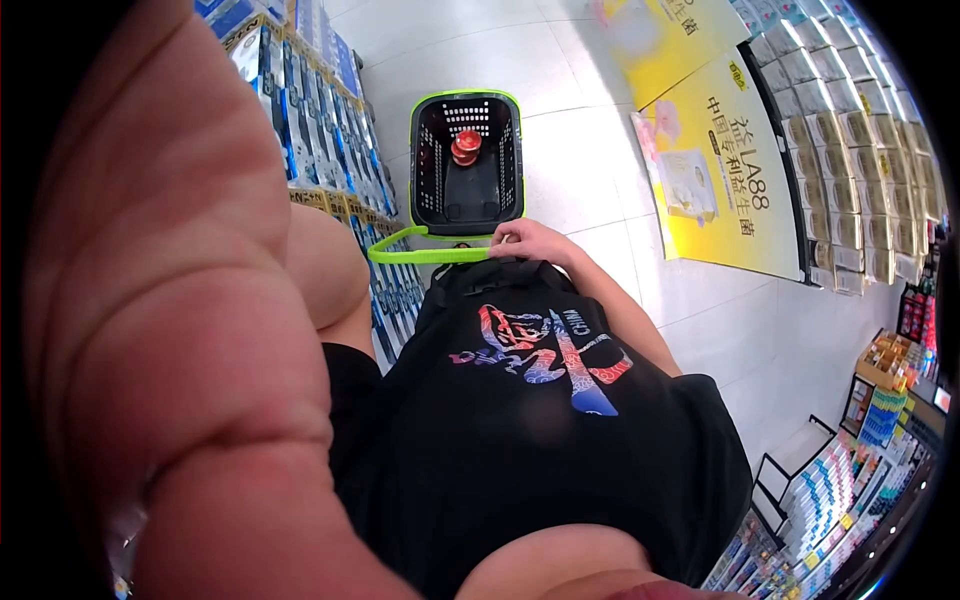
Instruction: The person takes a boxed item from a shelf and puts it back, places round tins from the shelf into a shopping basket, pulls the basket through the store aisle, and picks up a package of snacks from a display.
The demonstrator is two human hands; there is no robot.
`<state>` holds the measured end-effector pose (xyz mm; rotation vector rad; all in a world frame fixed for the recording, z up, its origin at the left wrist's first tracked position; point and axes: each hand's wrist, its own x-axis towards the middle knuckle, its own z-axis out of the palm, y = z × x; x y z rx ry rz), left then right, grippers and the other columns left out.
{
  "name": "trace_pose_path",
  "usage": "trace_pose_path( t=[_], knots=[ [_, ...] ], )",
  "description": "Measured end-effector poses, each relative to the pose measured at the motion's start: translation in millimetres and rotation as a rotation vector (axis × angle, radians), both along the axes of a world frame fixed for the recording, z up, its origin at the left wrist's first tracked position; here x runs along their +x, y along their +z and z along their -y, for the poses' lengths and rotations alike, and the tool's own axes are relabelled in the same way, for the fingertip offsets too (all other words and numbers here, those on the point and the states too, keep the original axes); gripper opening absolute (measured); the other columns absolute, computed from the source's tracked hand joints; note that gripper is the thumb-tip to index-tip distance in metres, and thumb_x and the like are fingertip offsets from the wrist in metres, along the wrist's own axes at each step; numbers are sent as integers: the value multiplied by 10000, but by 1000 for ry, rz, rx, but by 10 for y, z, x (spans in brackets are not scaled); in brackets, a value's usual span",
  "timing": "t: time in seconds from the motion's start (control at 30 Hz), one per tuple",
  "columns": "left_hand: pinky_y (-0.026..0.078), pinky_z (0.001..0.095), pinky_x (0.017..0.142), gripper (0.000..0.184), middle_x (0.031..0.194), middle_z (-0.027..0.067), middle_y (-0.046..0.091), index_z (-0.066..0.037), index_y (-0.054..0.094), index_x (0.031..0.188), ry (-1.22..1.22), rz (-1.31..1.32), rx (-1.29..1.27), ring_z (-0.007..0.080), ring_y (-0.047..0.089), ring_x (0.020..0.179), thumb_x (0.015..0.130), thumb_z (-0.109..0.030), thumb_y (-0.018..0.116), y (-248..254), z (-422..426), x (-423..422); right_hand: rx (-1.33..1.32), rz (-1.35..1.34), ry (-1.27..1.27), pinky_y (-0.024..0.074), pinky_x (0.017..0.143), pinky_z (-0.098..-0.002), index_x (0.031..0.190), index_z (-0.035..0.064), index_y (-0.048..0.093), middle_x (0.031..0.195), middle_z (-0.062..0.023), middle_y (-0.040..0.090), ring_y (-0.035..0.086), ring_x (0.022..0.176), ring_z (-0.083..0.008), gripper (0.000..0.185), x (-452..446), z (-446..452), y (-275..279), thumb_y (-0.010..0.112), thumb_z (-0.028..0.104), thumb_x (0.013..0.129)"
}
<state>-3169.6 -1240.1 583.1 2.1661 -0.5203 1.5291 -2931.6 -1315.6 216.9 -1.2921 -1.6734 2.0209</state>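
My right hand (530, 243) is closed round the right end of a bright green handle (430, 256). The handle belongs to a black basket (470, 205) with a green rim, near the top centre, and sticks out from its near side. Small red round items (466, 147) lie together inside. My left hand (190, 230) is raised very close to the camera and fills the left side. Its fingers are not visible, so its grip and anything in it cannot be made out. My black shirt (540, 440) has a colourful print and covers the lower middle.
Shelves of blue and white boxes (310, 110) run along the left, beside the basket. On the right, a yellow sign (720, 180) stands before stacked pale and gold boxes (840, 150). More shelves (830, 490) are at lower right. The floor (575, 160) has light tiles.
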Motion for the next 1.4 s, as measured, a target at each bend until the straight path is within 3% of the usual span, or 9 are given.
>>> trace_pose_path(
  t=[0.37,0.43,0.53,0.63,0.7,0.77,0.97,1.13,1.4],
  knots=[
    [467,528,995,574,1316,321,492,80,428,1329,234,241,-9,442,550,1180,959,-358,457,-229,-587,333,57,-16,-96,331,514,-233,898,37,670,632,35,523,442,576,-46,261,25,-30,32,737,283,845],
    [468,385,948,409,1145,157,654,13,582,1225,416,289,-371,289,626,1066,868,-166,672,-626,-549,493,58,-23,-93,341,526,-230,893,41,671,640,35,529,454,589,-50,256,31,-41,75,738,283,844],
    [482,342,911,308,1061,118,695,-21,647,1130,694,-225,-762,255,651,999,870,-187,668,-1215,-470,529,73,-31,-96,333,516,-229,884,45,667,632,39,531,456,577,-49,248,29,-37,66,738,279,843],
    [487,398,909,382,1068,155,682,-25,633,1155,949,-787,-628,337,640,990,865,-273,656,-1965,-345,488,0,-8,-115,324,500,-233,886,47,666,621,42,527,448,557,-51,244,32,-45,177,740,275,841],
    [475,443,918,536,1107,184,662,-20,598,1212,921,-1113,-476,383,609,1032,837,-398,662,-2695,-218,282,3,-17,-109,315,487,-239,884,45,663,615,38,531,443,541,-51,245,38,-44,146,742,273,839],
    [465,450,930,669,1136,198,647,-13,565,1257,879,-1338,-618,378,592,1076,813,-506,651,-3008,50,145,55,1,-113,312,485,-241,884,43,660,612,28,540,438,539,-49,249,51,-33,124,738,275,842],
    [461,442,939,752,1155,222,634,2,566,1266,877,-1498,-849,357,597,1083,833,-613,565,-3263,540,-127,15,40,-86,350,510,-257,881,28,663,614,1,558,473,564,-75,303,70,-59,99,744,314,825],
    [476,463,866,537,1069,225,660,-55,644,1157,910,-1530,-918,380,622,996,911,-515,518,-3186,722,-180,99,113,-43,341,494,-240,890,43,657,600,9,539,456,537,-64,297,7,-59,55,740,323,832],
    [506,481,690,554,749,197,672,-68,692,775,1119,-1430,-880,378,662,739,950,-526,435,-3316,811,-236,99,148,16,400,519,-253,879,42,668,638,-24,599,534,558,-108,418,-91,-120,48,727,451,812]
  ],
)
